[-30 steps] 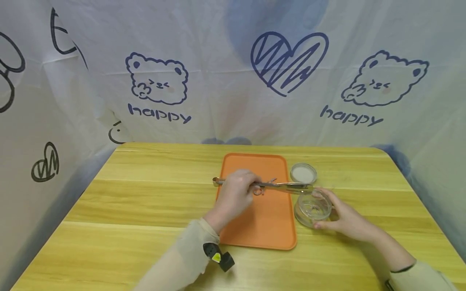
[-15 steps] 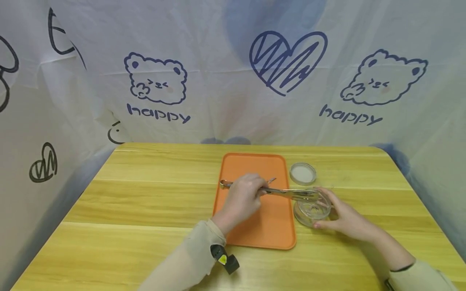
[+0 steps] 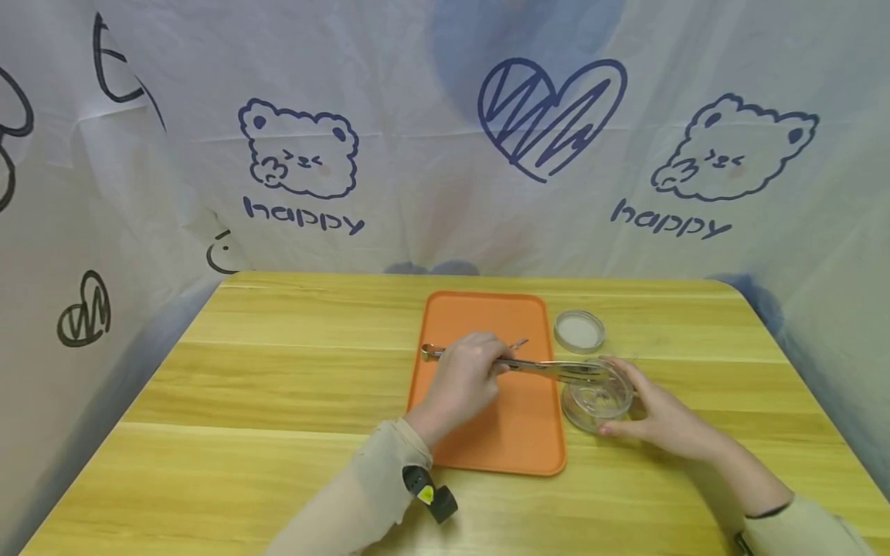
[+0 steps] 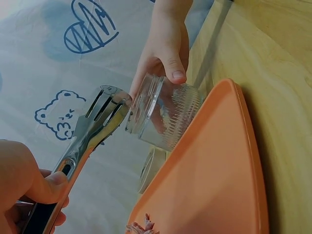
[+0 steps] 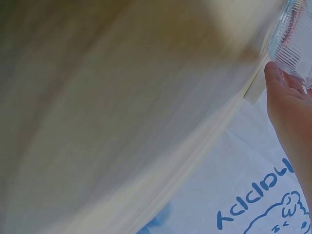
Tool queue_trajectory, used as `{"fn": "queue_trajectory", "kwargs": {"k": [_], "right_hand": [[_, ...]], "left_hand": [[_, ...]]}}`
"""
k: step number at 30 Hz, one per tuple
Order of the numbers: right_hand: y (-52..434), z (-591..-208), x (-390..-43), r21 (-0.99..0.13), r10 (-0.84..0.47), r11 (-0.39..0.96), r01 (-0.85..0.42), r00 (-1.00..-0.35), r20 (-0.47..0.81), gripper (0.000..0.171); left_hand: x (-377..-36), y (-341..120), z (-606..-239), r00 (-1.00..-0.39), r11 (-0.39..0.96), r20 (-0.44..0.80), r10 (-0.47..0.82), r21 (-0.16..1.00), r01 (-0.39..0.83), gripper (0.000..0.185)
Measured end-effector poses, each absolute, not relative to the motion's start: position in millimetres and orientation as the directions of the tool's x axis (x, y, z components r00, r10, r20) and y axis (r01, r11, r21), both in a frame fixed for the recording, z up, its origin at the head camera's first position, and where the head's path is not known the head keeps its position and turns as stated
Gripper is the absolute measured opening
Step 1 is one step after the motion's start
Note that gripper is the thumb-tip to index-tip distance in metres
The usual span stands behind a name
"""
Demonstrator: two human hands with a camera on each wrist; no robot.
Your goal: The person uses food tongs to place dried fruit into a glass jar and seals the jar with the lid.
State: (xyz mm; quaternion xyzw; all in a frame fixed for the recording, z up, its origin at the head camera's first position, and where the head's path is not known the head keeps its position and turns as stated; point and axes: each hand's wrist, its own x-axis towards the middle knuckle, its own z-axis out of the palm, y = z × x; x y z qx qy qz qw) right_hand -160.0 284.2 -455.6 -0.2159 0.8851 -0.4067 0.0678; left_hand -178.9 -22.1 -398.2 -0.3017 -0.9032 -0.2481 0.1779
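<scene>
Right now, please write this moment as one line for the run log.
left hand: grips tongs | tongs tips: at glass jar mouth | right hand: holds glass jar beside orange tray | lid: off, on table

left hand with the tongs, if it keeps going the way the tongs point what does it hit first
Most likely the glass jar. The left hand grips metal tongs whose tips sit right at the jar's mouth, which the right hand holds beside the orange tray. Whether they touch the rim is unclear.
</scene>
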Motion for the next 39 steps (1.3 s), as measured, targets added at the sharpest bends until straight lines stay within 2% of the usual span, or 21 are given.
{"fn": "queue_trajectory", "kwargs": {"k": [9, 17, 28, 39], "right_hand": [[283, -457, -161, -0.746, -0.441, 0.57, -0.344, -0.894, 0.075, 0.097], [284, -457, -161, -0.762, -0.444, 0.556, -0.332, -0.894, 0.066, 0.097], [282, -455, -161, -0.776, -0.462, 0.525, -0.35, -0.883, 0.085, 0.096], [284, -459, -162, -0.774, -0.453, 0.529, -0.348, -0.887, 0.089, 0.095]], "left_hand": [[-181, -29, -395, -0.78, 0.7, 0.461, 0.424, 0.379, 0.605, 0.012], [-188, -49, -396, -0.79, 0.717, 0.5, 0.356, 0.396, 0.573, 0.011], [-197, -90, -412, -0.799, 0.769, 0.536, 0.274, 0.377, 0.516, 0.012], [-200, -118, -430, -0.838, 0.8, 0.498, 0.222, 0.399, 0.448, 0.015]]}}
